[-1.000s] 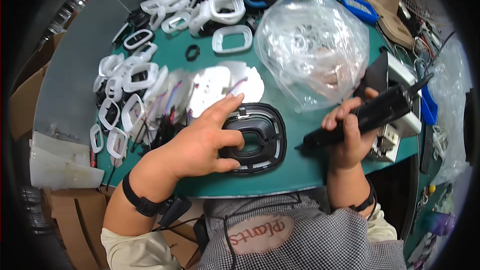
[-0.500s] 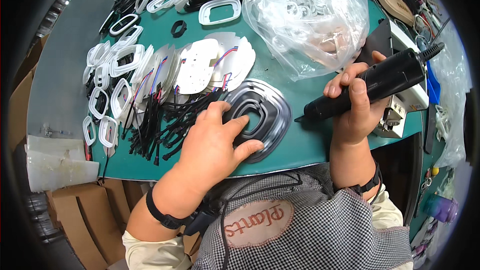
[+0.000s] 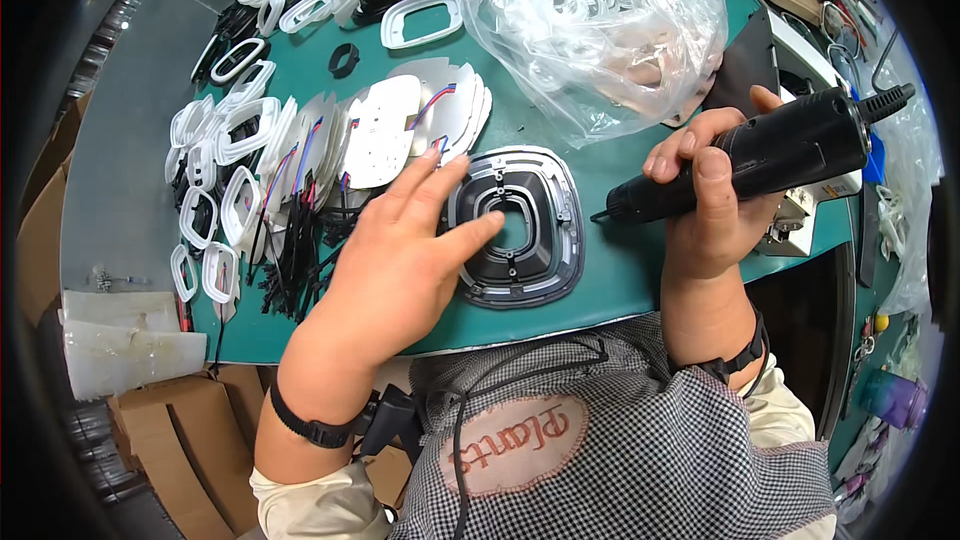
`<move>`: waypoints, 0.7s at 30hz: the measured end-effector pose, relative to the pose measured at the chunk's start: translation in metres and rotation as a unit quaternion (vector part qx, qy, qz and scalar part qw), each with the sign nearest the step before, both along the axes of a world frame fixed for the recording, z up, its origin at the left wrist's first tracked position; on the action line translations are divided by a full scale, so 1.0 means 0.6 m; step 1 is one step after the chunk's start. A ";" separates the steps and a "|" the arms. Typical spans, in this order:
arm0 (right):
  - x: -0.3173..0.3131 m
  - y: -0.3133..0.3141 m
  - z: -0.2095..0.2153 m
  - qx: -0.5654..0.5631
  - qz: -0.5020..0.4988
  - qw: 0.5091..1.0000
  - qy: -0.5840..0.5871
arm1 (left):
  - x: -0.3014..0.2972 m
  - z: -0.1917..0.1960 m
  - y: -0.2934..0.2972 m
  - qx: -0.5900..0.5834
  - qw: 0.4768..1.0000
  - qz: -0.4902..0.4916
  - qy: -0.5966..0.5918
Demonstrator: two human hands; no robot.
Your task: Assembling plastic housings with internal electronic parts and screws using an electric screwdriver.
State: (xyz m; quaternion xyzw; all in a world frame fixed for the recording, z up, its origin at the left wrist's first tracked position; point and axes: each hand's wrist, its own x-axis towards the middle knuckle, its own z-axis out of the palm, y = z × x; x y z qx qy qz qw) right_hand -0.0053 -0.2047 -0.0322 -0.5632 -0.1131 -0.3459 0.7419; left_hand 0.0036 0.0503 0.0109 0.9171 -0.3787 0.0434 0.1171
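A rounded square assembly (image 3: 530, 240), black inner ring on a grey metal plate, lies flat near the front edge of the green table (image 3: 600, 285). My left hand (image 3: 400, 260) rests on its left side, fingers spread and flat, fingertips reaching the black ring. My right hand (image 3: 715, 195) grips a black electric screwdriver (image 3: 770, 155), held nearly level, its bit pointing left and hovering just off the plate's right edge.
White circuit discs with coloured wires (image 3: 385, 130) fan out behind my left hand. White plastic frames (image 3: 225, 190) and black cable ties (image 3: 295, 245) cover the left side. A clear bag of white rings (image 3: 600, 25) sits at the back. A small metal fixture (image 3: 805, 220) stands at the right.
My left hand has flattened and opened over the assembly's left side. The screwdriver has dropped a little, its tip closer to the plate's right edge.
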 end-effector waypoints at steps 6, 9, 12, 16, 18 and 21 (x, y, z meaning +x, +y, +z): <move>0.000 0.001 0.004 0.046 0.005 0.999 -0.025 | 0.004 -0.017 -0.019 0.014 0.998 -0.025 0.064; -0.001 -0.004 0.003 0.030 -0.004 0.999 -0.024 | 0.001 -0.028 -0.035 -0.015 0.998 -0.020 0.056; -0.003 0.001 0.003 -0.008 -0.039 0.998 -0.048 | -0.008 -0.052 -0.050 -0.049 0.998 -0.008 0.026; -0.002 0.003 0.007 -0.002 -0.026 0.998 -0.057 | -0.018 -0.057 -0.067 -0.088 0.995 0.038 0.035; -0.003 -0.001 0.005 -0.001 -0.029 0.998 -0.053 | -0.014 -0.060 -0.065 -0.105 0.994 0.021 0.032; -0.001 -0.003 0.005 0.000 -0.022 0.998 -0.054 | -0.013 -0.055 -0.057 -0.107 0.993 0.012 0.058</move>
